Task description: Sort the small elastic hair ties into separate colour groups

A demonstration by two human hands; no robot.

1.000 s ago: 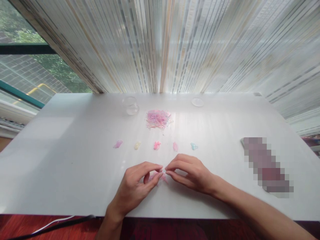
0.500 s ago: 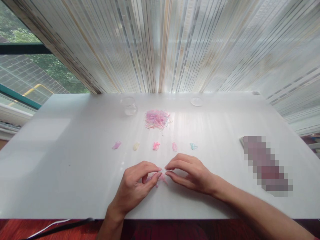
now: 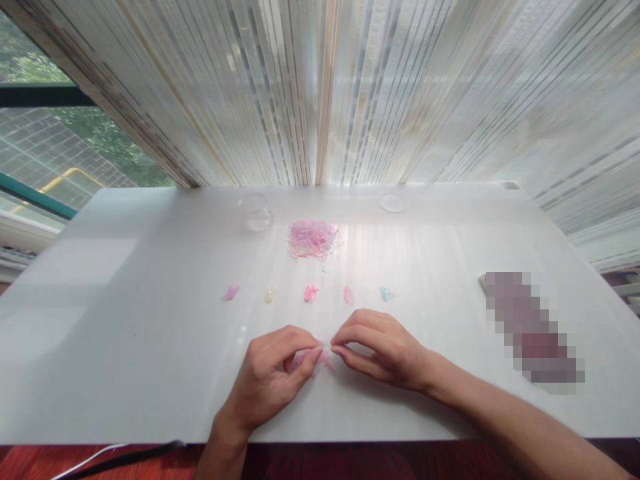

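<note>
A thin pale-blue elastic band (image 3: 326, 345) spans the small gap between my two hands, low over the white table (image 3: 150, 373). My left hand (image 3: 277, 367) pinches one end between thumb and forefinger. Across from it, my right hand (image 3: 383, 347) grips the other end with its fingertips. Beneath the fingers lies a loose bunch of pink and purple bands (image 3: 327, 363), partly covered by my left hand. Beyond the hands runs a row of small clusters: purple (image 3: 231, 293), yellow (image 3: 271, 294), coral-pink (image 3: 311, 293), light pink (image 3: 349, 295) and blue (image 3: 386, 293).
A larger heap of mixed pastel bands (image 3: 313, 239) sits farther back. Behind it on the left stands a clear round container (image 3: 259, 220); a clear disc-like lid (image 3: 393, 203) lies to the right. A pixelated long object (image 3: 535, 333) rests on the right side. Curtains hang along the back edge.
My fingertips have closed on a pale-blue band, which now shows stretched between them. Both hands stay in nearly the same place. The view has shifted slightly.
</note>
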